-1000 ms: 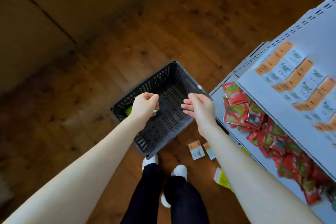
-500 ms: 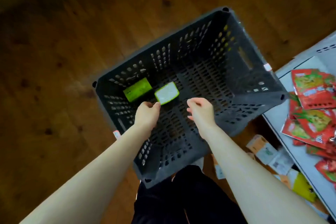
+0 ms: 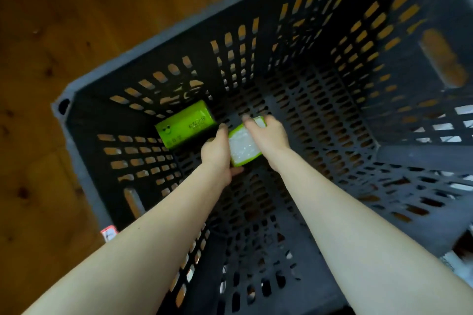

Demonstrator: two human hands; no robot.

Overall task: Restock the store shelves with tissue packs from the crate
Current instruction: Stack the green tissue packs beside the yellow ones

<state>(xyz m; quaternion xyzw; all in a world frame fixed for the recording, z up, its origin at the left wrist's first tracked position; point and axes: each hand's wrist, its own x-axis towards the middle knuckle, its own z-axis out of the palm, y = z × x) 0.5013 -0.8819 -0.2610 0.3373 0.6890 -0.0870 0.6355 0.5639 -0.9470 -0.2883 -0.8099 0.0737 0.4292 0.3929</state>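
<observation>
Down in the crate (image 3: 84,161), both hands, left (image 3: 216,152) and right (image 3: 266,135), grasp one pack (image 3: 243,146); it looks light, soft, best pinched by its ends.

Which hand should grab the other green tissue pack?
Probably the left hand. It is right beside the green tissue pack in the crate. The right hand lies over the white-faced pack.

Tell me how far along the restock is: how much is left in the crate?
Nearly done: the crate is almost empty, with only two tissue packs showing. In hand: the left hand and right hand are both on the white-faced pack on the crate floor. Left: the green pack beside it, untouched, and both still have to go on the shelves, which are out of view.
</observation>
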